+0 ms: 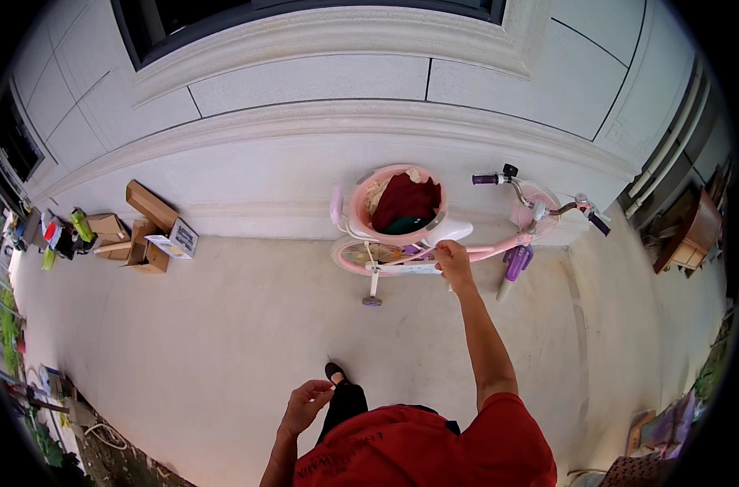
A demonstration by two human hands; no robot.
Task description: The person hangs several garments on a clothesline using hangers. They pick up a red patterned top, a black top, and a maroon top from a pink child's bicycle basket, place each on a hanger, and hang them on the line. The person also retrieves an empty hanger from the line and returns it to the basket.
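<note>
A small pink child's bicycle (483,247) with training wheels stands against the pale house wall. A pink basket (361,213) with dark red and beige cloth inside rests on its rear, next to the white saddle (452,231). My right hand (451,260) reaches out and grips the bicycle frame just below the saddle. My left hand (306,403) hangs near my waist, fingers loosely curled, holding nothing. My dark shoe (334,372) shows on the concrete below.
Cardboard boxes (146,231) and small items lie against the wall at the left. Drain pipes (670,142) and a brown wooden planter (694,231) stand at the right. Pale concrete paving (223,325) stretches between me and the wall.
</note>
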